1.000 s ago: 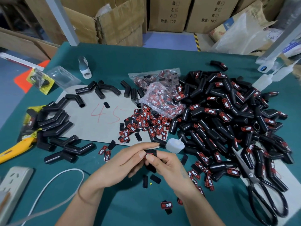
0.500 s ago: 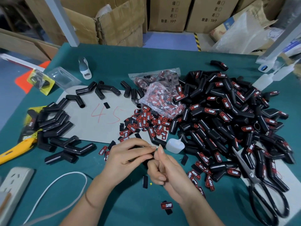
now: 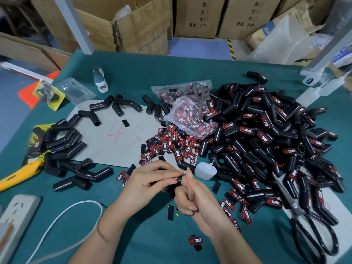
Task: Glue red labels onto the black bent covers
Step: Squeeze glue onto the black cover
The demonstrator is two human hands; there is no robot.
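A small black piece [image 3: 179, 179], mostly hidden, is pinched in the left hand [image 3: 150, 180]; the right hand [image 3: 192, 197] touches it with one straight finger, its others curled. Bare green table [image 3: 152, 231] lies nearest. Labelled covers [image 3: 266, 141] pile right, scissors [image 3: 304, 221] reach the edge, and cardboard boxes [image 3: 133, 25] stand behind.
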